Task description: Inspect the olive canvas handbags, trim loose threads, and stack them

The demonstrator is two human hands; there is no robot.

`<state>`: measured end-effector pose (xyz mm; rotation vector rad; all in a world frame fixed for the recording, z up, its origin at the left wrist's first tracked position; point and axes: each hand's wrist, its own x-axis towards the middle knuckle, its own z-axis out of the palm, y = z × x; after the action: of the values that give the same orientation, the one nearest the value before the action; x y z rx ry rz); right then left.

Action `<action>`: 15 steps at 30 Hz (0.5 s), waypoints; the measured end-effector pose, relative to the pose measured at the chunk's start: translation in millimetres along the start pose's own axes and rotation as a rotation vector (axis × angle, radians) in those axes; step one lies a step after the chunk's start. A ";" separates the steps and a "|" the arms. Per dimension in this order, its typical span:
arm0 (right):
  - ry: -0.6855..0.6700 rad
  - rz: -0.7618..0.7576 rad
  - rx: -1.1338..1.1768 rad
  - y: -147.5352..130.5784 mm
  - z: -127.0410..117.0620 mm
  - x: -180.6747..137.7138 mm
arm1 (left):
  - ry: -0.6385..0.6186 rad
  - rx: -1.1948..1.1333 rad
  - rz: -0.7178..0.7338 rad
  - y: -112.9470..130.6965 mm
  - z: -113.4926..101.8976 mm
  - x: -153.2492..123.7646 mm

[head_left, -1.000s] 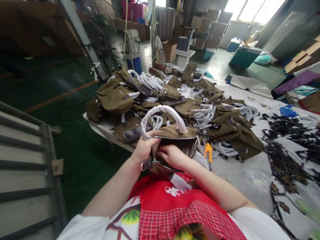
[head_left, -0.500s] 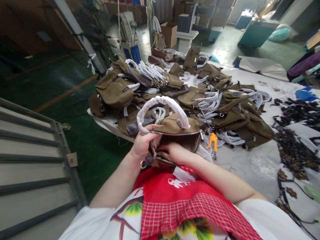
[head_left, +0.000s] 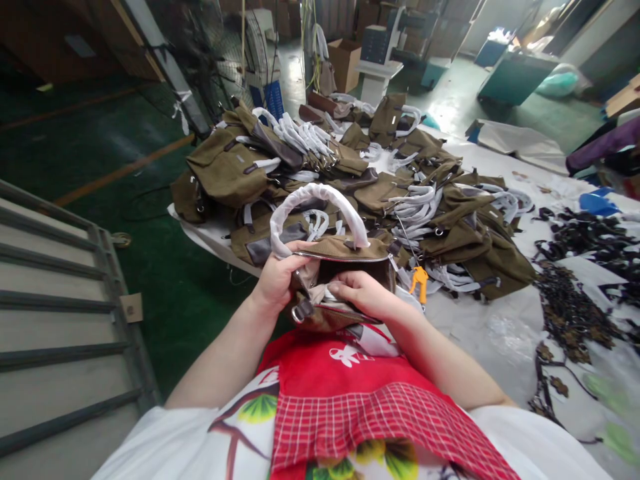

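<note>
An olive-brown handbag (head_left: 330, 248) is held in front of my red apron, its zipped mouth wide open and its pale lining (head_left: 309, 275) showing. One handle (head_left: 320, 193), wrapped in white, arches up over it. My left hand (head_left: 274, 279) grips the bag's left end, thumb and fingers closed on the edge near the zip. Inside the mouth is my right hand (head_left: 357, 292), fingers curled together at some whitish material; what exactly they pinch is partly hidden. A dark tab with a metal ring (head_left: 301, 311) hangs at the bag's left end.
Many similar bags (head_left: 227, 167) with white-wrapped handles are heaped across the table (head_left: 465, 327). An orange air gun (head_left: 419, 283) hangs just right of my bag. Dark straps and fittings (head_left: 580, 300) lie at the right. A metal rack (head_left: 65, 327) stands at left.
My right hand has risen from deep in the bag to its mouth, bringing pale material into view. The bag now tilts with its opening more toward me.
</note>
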<state>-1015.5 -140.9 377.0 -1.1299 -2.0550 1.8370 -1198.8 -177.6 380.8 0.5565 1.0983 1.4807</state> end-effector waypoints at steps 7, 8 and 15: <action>-0.025 0.028 0.032 0.1 -0.5 0.8 | 0.001 0.014 -0.003 -4.1 -0.3 1.8; -0.029 0.024 0.030 1.1 -0.3 1.1 | -0.004 0.017 -0.002 -4.6 -0.8 2.1; -0.013 -0.001 0.007 11.4 0.7 4.8 | 0.022 0.028 0.000 -8.5 -2.9 2.6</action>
<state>-1014.5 -139.0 364.8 -1.1184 -2.0546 1.8546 -1197.6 -176.8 371.6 0.5608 1.1375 1.4765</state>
